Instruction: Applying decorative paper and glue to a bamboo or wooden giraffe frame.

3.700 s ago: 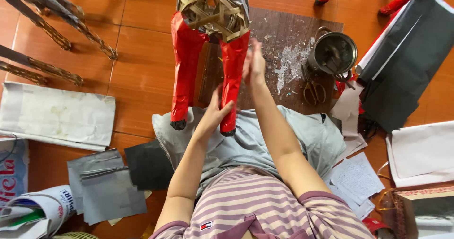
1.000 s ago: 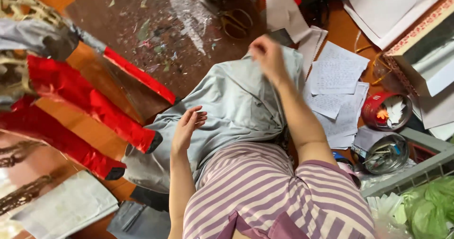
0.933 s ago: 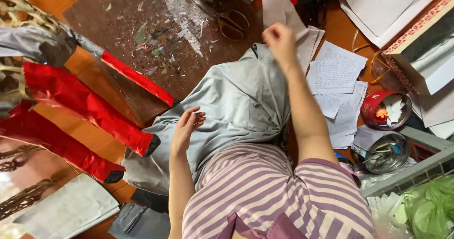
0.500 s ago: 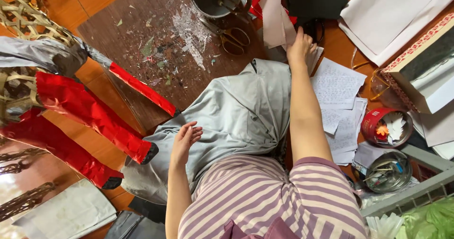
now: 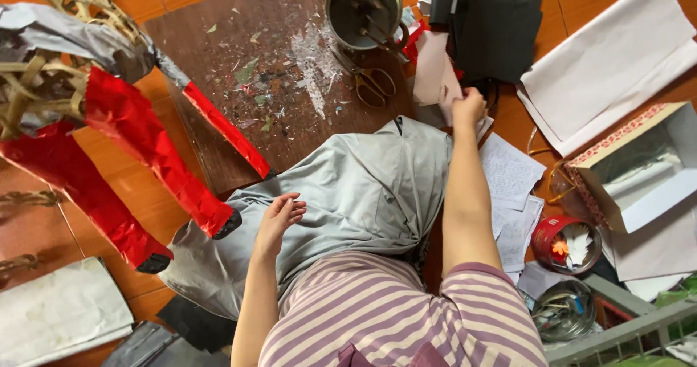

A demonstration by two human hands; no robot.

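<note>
- Pale paper (image 5: 438, 76) is pinched in your right hand (image 5: 468, 108), arm stretched out.
- Your left hand (image 5: 279, 216) rests loosely open on grey cloth (image 5: 363, 193).
- Right fingertips are hidden.

Orange-brown wooden floor (image 5: 109, 214), spread with a dark brown board (image 5: 239, 62) at upper centre, flecked with paper scraps. Scissors (image 5: 372, 82) and a metal pot (image 5: 363, 7) at the board's right edge. White sheets (image 5: 610, 55) upper right, an open box (image 5: 639, 167) at right, a red tin (image 5: 560, 243) below it, written pages (image 5: 512, 185) centre right, folded pale paper (image 5: 58, 312) lower left.
</note>
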